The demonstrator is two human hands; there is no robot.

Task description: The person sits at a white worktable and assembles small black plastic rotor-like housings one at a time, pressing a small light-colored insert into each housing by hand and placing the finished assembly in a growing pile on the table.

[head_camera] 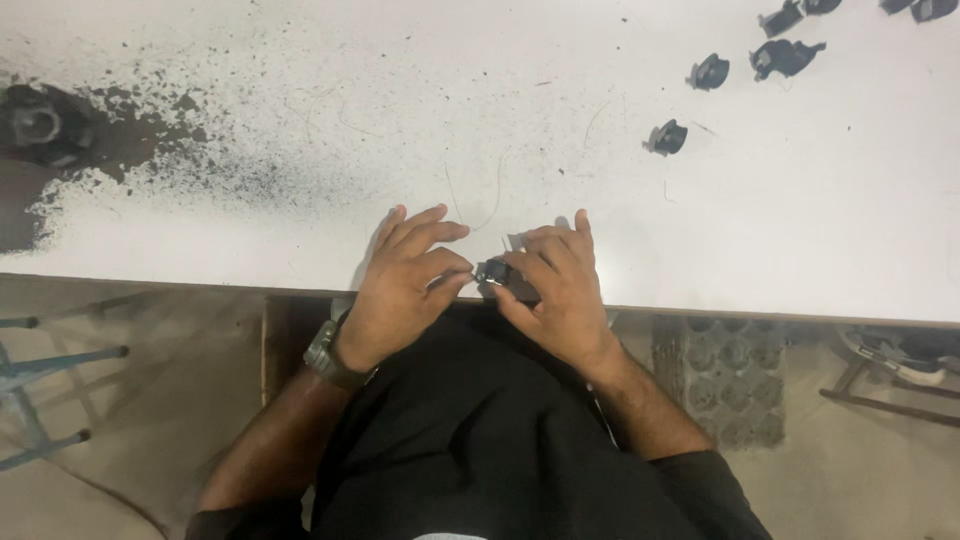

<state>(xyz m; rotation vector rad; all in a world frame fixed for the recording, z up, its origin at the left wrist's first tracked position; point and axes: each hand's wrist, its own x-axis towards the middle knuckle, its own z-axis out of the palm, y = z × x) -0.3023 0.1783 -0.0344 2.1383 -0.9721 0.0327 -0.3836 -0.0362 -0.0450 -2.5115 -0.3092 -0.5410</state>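
We pinch a small black part (497, 272) between the fingertips of both hands at the near edge of the desk (820, 230): left hand (405, 285) closed on its left end, right hand (555, 290) curled over its right. We judge it mid-work. Further out, several like black parts (668, 137) lie loose at the far right, untouched. Dark dust (200, 150) spreads far left.

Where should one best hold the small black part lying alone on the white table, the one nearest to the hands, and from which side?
Probably from above, pinching the rounded body of the small black part across its two sides. It lies alone on the white table, apart from the other black parts, so fingers have room on both sides. Its finer shape is too small to tell.
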